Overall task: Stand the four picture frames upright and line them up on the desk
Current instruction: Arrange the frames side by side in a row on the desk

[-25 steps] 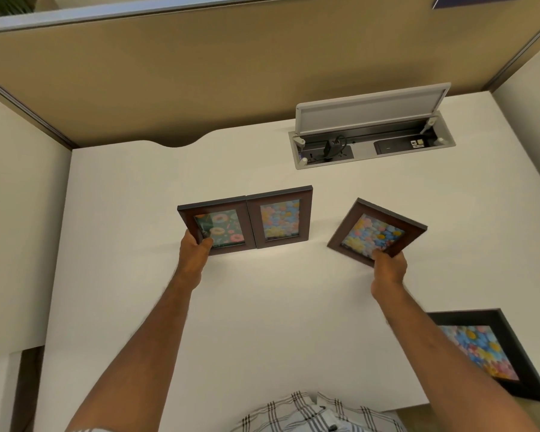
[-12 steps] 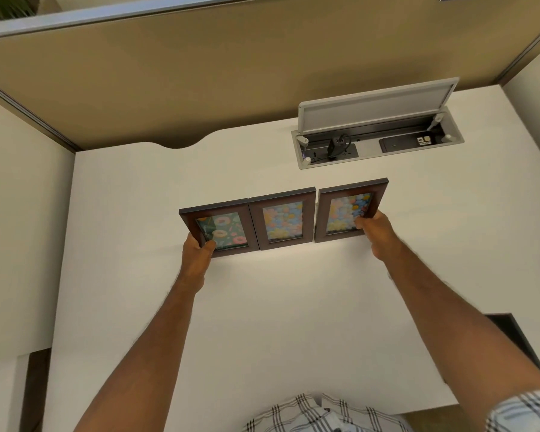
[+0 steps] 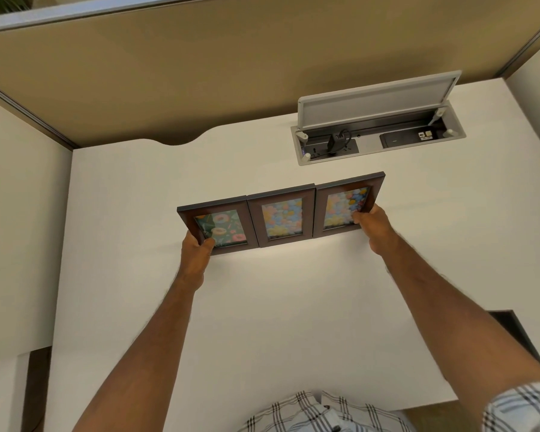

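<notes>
Three brown picture frames stand upright side by side in a row on the white desk [image 3: 262,322]. The left frame [image 3: 219,227] shows doughnuts on green; my left hand [image 3: 195,254] grips its lower left corner. The middle frame [image 3: 282,218] shows pastel flowers and no hand touches it. The right frame [image 3: 345,205] shows bright flowers; my right hand [image 3: 376,227] holds its lower right corner. A dark corner of the fourth frame [image 3: 512,328] lies flat at the desk's right front, mostly hidden behind my right arm.
An open power and cable box [image 3: 378,132] with a raised grey lid and a plugged-in black adapter sits in the desk behind the row. A tan partition wall [image 3: 231,63] runs along the back. White side panels flank the desk.
My right hand carried the tilted third frame left and set it upright against the middle frame. My left hand stayed on the left frame.
</notes>
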